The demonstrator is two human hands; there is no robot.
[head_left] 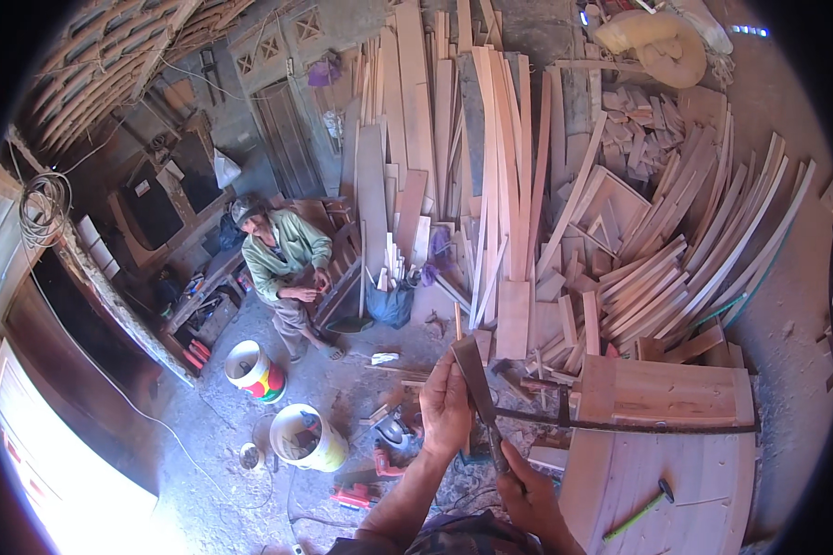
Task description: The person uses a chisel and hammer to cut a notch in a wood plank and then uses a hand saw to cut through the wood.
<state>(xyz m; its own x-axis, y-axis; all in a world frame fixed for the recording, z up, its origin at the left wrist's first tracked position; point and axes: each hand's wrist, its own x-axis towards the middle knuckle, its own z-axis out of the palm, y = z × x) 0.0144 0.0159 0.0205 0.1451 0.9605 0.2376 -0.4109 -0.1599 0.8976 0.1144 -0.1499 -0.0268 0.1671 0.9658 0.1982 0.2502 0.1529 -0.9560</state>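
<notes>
My left hand is closed round a thin wooden stick, whose pale tip sticks up above the fingers. My right hand grips the handle of a broad, dark-bladed machete. The blade slants up and left from that hand, and its wide end lies close against my left fingers and the stick. The rest of the stick is hidden by my left hand and the blade. Just right of the blade, a long dark bar clamp lies across a wooden panel.
A green-handled hammer lies on the panel. Left of my arms stand two white buckets, with a red power tool near them. A seated person works farther back. Tall boards and stacked wood strips fill the back and right.
</notes>
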